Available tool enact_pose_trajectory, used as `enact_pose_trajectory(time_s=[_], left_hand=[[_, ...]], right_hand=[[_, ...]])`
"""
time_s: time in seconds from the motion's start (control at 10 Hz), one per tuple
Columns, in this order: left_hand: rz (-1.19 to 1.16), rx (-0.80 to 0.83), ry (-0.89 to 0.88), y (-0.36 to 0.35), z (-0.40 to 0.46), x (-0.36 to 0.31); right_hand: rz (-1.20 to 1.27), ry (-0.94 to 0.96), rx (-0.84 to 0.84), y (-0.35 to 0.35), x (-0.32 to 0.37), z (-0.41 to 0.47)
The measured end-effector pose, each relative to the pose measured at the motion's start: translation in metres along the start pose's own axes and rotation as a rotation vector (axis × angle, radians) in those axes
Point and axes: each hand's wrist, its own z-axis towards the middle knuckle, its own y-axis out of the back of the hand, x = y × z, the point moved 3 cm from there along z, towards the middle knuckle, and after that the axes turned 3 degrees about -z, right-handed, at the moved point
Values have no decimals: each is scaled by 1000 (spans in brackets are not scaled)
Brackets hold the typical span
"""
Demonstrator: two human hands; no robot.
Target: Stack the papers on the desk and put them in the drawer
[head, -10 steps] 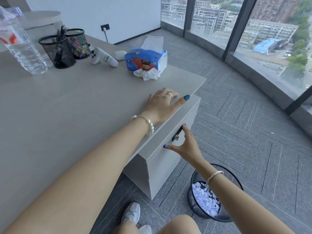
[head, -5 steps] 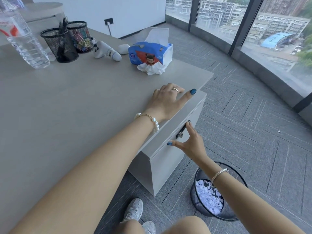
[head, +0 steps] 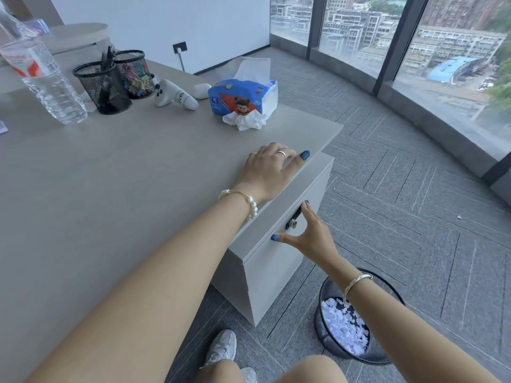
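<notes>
The grey drawer unit [head: 276, 269] stands under the right end of the desk [head: 124, 175], and its drawer front looks closed. My right hand [head: 311, 234] is spread against that front, with forefinger and thumb on either side of the black handle [head: 293, 221]. My left hand [head: 269, 168] lies flat on the desk edge just above, fingers apart and holding nothing. No stack of papers shows on the desk; only a small paper corner [head: 2, 128] peeks in at the far left edge.
At the back of the desk stand a water bottle [head: 52, 84], two black mesh cups [head: 105, 87], a white controller [head: 172, 95] and a blue tissue box [head: 240, 96] with a crumpled tissue. A black waste bin [head: 392, 288] with paper scraps stands on the floor under my right forearm.
Both hands stay where they were, left on the desk edge and right at the drawer handle. Only my view has shifted slightly.
</notes>
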Motion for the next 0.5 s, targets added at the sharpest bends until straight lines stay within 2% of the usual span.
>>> enact_pose_trajectory(time_s=[0.2,0.3,0.5], left_hand=[[1,17,12,3,-5,-4],[70,32,-3,2,-9,-7],[36,-18,25,7,-20,-21]], right_hand=[[-12,-2,23,12,12,-8],[7,31,-20,24,22,-15],[61,51,-115,63,46,-35]])
